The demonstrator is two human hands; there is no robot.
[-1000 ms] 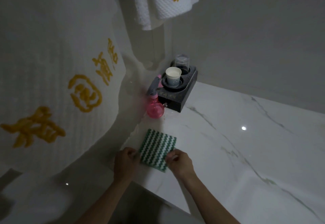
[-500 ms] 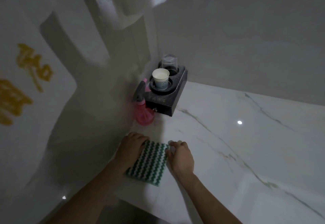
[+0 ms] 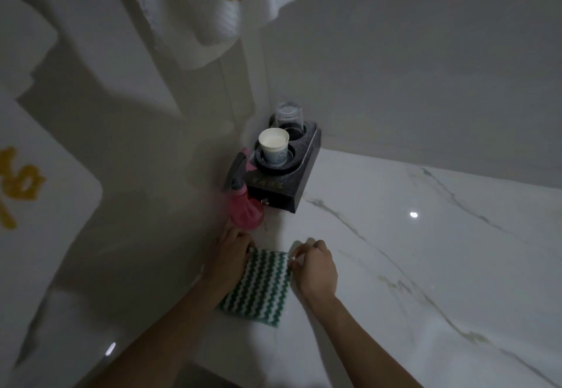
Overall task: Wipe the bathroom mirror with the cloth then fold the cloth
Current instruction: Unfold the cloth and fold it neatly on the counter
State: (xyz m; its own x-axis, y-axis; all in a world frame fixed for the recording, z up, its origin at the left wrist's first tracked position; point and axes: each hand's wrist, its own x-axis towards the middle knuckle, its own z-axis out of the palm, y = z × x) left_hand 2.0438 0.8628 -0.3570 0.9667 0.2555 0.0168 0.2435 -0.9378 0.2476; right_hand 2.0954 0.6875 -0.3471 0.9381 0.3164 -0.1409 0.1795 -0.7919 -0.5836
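Pinching the far corners of the folded green zigzag cloth (image 3: 258,285), left hand (image 3: 226,258) and right hand (image 3: 314,267) square it on the marble counter (image 3: 425,266), seemingly to neaten the fold.

Green-white zigzag cloth (image 3: 258,284); pink spray bottle (image 3: 245,211); black holder (image 3: 286,180).

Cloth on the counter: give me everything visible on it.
The cloth is a small rectangle with green and white zigzag stripes, a knitted-looking weave. It lies folded flat on the white marble counter near the mirror edge, below the pink spray bottle. The left hand rests on its left edge; the right hand pinches its top right corner.
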